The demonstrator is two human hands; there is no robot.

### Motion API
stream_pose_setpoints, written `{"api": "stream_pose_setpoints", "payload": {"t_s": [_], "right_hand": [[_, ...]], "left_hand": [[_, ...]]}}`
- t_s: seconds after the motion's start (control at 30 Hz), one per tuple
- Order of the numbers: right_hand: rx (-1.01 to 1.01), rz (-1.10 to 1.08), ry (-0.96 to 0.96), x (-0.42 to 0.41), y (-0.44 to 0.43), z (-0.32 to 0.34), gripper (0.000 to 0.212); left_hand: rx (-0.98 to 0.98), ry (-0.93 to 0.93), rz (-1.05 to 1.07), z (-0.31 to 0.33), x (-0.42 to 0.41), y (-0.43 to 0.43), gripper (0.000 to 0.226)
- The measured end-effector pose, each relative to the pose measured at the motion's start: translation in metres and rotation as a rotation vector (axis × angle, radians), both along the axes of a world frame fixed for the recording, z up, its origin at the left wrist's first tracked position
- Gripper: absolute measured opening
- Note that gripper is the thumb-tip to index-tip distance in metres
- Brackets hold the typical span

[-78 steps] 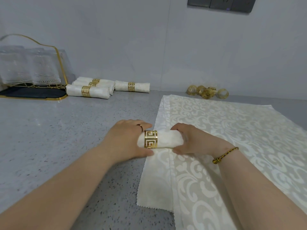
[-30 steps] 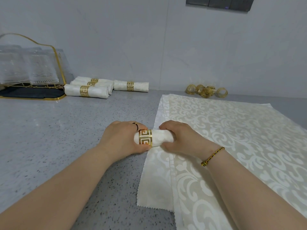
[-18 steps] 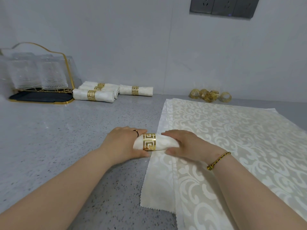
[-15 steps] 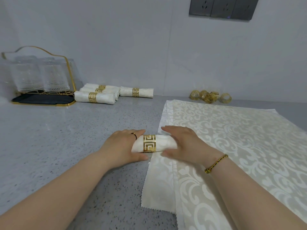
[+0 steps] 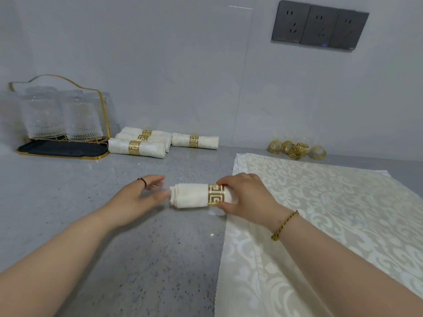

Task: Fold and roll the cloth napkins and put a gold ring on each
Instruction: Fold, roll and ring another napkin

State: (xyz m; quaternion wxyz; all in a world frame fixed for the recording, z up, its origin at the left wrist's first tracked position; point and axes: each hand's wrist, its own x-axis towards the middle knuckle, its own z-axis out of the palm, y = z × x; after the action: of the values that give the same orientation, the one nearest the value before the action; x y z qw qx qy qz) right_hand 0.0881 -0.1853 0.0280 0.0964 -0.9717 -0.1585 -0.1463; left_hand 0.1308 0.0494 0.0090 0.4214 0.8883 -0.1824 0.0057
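Observation:
A rolled white napkin (image 5: pixel 191 196) lies across the grey counter with a gold ring (image 5: pixel 216 195) around it near its right end. My right hand (image 5: pixel 247 195) grips the roll at the ring, thumb under and fingers over it. My left hand (image 5: pixel 139 197) is open just left of the roll, its fingertips at the roll's left end and blurred. Several flat patterned napkins (image 5: pixel 320 213) are spread in a stack on the right. Several finished ringed rolls (image 5: pixel 146 145) lie at the back by the wall. Loose gold rings (image 5: pixel 296 150) sit behind the spread stack.
A gold wire rack with upturned glasses (image 5: pixel 61 117) stands on a dark tray (image 5: pixel 59 150) at the back left. Wall sockets (image 5: pixel 319 25) are at the upper right. The speckled counter (image 5: pixel 68 197) stretches to the left.
The ringed roll has shifted left off the spread napkins. My left hand let go of it and opened. My right hand now holds it alone at the ring.

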Motion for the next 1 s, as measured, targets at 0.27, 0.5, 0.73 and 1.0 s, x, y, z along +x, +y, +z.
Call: {"api": "stream_pose_setpoints", "payload": {"t_s": [0.27,0.5,0.73,1.0], "right_hand": [[-0.033,-0.150,0.028,0.118,0.022,0.001,0.037],[0.053,-0.231,0.014,0.196,0.037,-0.022,0.034],[0.071,-0.267,0.032,0.239,0.027,-0.031,0.033],[-0.008,-0.246,-0.013,0.253,0.024,-0.035,0.046]], "left_hand": [[0.297,-0.183,0.097,-0.031,0.050,0.018,0.041],[0.406,-0.303,0.053,-0.041,0.061,0.023,0.095],[0.375,-0.301,0.016,-0.041,0.061,0.021,0.058],[0.368,-0.258,0.029,-0.040,0.059,0.023,0.090]]}}
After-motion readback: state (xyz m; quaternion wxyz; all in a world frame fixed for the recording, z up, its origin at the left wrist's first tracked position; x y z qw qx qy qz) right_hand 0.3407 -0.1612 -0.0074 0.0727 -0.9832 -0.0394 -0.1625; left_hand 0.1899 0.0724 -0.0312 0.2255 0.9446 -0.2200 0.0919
